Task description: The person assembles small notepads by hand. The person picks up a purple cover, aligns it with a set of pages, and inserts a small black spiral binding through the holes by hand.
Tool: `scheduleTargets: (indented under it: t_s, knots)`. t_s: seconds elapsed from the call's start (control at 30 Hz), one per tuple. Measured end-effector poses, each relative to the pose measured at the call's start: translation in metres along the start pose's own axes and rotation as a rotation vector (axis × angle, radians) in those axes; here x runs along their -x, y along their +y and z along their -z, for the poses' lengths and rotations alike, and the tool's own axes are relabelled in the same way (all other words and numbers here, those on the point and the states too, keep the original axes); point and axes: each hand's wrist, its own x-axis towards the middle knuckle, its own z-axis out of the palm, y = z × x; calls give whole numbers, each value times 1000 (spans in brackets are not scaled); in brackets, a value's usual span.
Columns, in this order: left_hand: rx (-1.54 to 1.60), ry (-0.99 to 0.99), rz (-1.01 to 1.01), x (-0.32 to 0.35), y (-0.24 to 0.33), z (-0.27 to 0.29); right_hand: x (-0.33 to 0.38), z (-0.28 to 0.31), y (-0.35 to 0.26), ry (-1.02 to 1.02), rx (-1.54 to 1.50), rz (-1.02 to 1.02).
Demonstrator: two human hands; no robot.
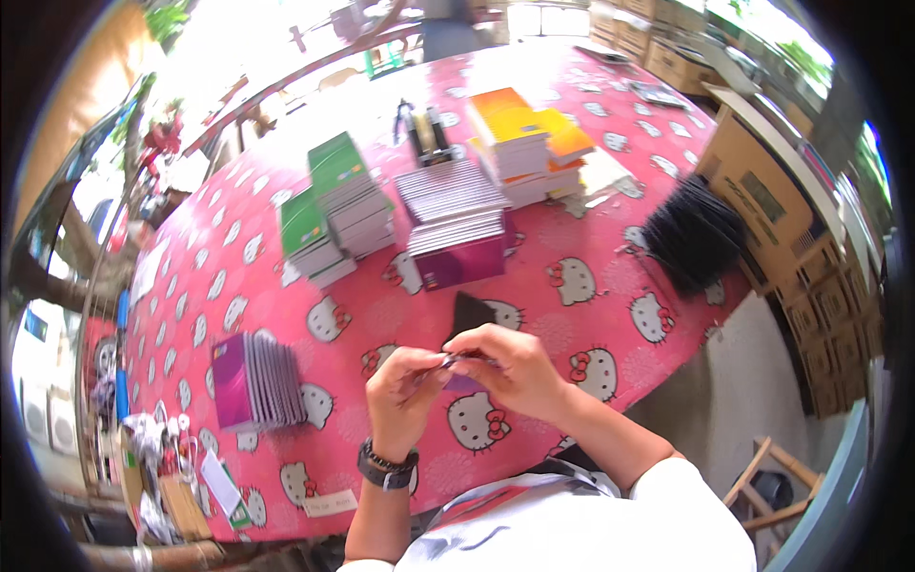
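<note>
My left hand (405, 391) and my right hand (510, 370) meet above the near middle of the table, fingers pinched together on a small dark thing (449, 361), mostly hidden by the fingertips. Just beyond them a flat black piece (467, 313) shows. Under the fingers a bit of purple (463, 383) peeks out; whether these are joined cannot be made out. Beyond the hands stands a block of purple-covered booklets (459, 257). Another row of purple booklets (257, 381) stands to the left. A dark band circles my left wrist.
Stacks of green books (345, 205) and yellow-orange books (510, 129) stand farther back, with a tape dispenser (429, 138) between them. A black pile (694, 234) lies at the right, by cardboard boxes (762, 195). The pink patterned tablecloth (553, 334) covers the table. Someone stands at the far side.
</note>
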Motion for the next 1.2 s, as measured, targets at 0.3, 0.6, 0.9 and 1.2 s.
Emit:
scheduleTargets:
  t_s: [0.3, 0.6, 0.9, 1.2]
  knots:
    - [-143, 11, -26, 2, -8, -11, 1, 11, -3, -42, 115, 60]
    - [-231, 96, 41, 12, -16, 7, -8, -13, -6, -140, 235, 121]
    - [-534, 505, -126, 27, 39, 63, -21, -13, -8, -121, 311, 183]
    - [-1237, 1130, 13, 67, 42, 198, -9, 18, 29, -133, 324, -200]
